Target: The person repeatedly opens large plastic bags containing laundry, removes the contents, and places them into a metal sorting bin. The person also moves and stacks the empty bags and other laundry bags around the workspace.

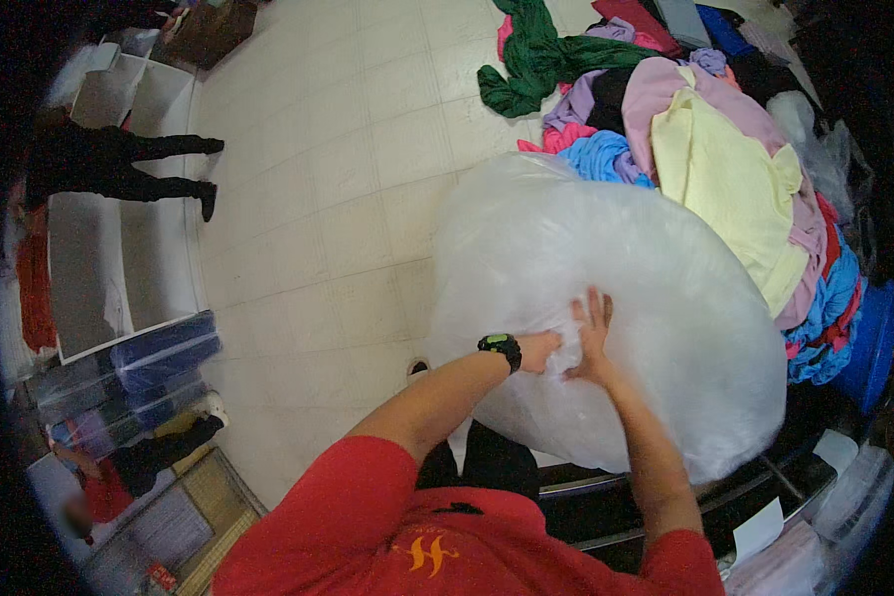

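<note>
A large, bulging bag of translucent white plastic (670, 298) fills the space before me. At its middle, my left hand (544, 352), below a black wristwatch (499, 350), is closed on gathered plastic of the bag. Beside it, my right hand (594, 335) rests on the bag with its fingers spread, the thumb near the gathered part. What the bag holds cannot be made out.
A heap of fabrics, with a pale yellow cloth (700, 164) and a dark green cloth (529, 67), lies behind the bag. A blue bin (873, 350) is at right. White shelving (82, 253) and two people stand at left, on a tiled floor (305, 223).
</note>
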Motion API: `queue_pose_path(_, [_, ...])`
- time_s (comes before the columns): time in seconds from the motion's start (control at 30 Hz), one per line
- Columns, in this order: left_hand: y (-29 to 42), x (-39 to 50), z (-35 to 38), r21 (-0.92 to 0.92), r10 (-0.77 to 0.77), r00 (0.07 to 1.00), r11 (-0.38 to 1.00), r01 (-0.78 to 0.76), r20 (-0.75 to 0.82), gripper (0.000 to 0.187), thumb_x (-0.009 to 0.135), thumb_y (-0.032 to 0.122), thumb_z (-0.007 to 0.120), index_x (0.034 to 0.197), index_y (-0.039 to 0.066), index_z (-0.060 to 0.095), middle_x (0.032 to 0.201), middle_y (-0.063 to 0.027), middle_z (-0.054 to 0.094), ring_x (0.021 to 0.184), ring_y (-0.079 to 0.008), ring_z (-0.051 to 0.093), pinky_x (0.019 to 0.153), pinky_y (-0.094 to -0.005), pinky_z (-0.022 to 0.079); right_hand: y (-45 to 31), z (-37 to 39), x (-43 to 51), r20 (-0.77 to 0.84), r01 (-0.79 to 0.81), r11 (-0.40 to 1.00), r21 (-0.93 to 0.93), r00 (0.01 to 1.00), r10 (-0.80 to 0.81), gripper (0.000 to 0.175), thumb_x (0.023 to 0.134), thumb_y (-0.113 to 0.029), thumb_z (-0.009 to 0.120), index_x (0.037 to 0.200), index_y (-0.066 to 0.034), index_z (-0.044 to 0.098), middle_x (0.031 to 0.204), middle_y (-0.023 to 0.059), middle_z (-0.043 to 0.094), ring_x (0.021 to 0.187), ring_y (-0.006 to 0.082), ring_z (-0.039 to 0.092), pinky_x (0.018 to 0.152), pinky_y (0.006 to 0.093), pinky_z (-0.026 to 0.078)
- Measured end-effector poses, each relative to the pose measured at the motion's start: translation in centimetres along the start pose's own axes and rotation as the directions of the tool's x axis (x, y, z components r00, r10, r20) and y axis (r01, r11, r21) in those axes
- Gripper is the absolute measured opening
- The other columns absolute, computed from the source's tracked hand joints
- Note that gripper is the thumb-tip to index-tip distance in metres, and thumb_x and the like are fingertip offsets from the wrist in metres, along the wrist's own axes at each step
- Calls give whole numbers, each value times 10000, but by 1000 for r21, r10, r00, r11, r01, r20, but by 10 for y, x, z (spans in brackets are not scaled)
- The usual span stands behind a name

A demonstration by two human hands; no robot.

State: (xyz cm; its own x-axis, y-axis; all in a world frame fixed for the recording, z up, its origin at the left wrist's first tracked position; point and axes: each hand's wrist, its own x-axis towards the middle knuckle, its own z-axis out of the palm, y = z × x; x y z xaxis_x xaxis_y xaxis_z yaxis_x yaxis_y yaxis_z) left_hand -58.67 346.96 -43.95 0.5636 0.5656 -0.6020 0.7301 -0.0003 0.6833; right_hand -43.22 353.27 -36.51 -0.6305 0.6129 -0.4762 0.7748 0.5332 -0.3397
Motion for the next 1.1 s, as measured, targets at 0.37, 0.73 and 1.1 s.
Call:
queue_pose_path(0.37, [-46, -104, -24, -469, -444, 363, 883, 22, -819, 408, 922, 125, 651, 1316, 50, 571, 1276, -164, 607, 1221, -327, 569, 1021, -398, 476, 131, 127, 132, 164, -444, 886, 132, 892, 422, 1067, 687, -190, 856, 1560, -78, 253, 1654, 216, 121, 1477, 412, 246, 1211, 464, 264])
queue_pose_path(0.73, [-146, -2, 103, -994, -836, 549, -61, -90, 2, 324, 959, 260, 621, 1133, -12, 610, 1001, -111, 655, 909, -204, 618, 759, -350, 496, 165, 23, -21, -57, -475, 572, 669, 734, 677, 886, 708, -123, 811, 1472, -56, 367, 1632, 212, 184, 1433, 395, 313, 1181, 453, 314])
queue_pose_path(1.1, [-125, -31, -18, -561, -620, 80, 750, 350, -780, 311, 932, 233, 664, 1113, -10, 594, 1116, -205, 607, 1076, -302, 590, 901, -411, 488, 80, 14, -126, 22, -472, 340, 813, 608, 793, 714, 728, -56, 765, 1384, -34, 482, 1609, 207, 247, 1389, 378, 379, 1151, 443, 363])
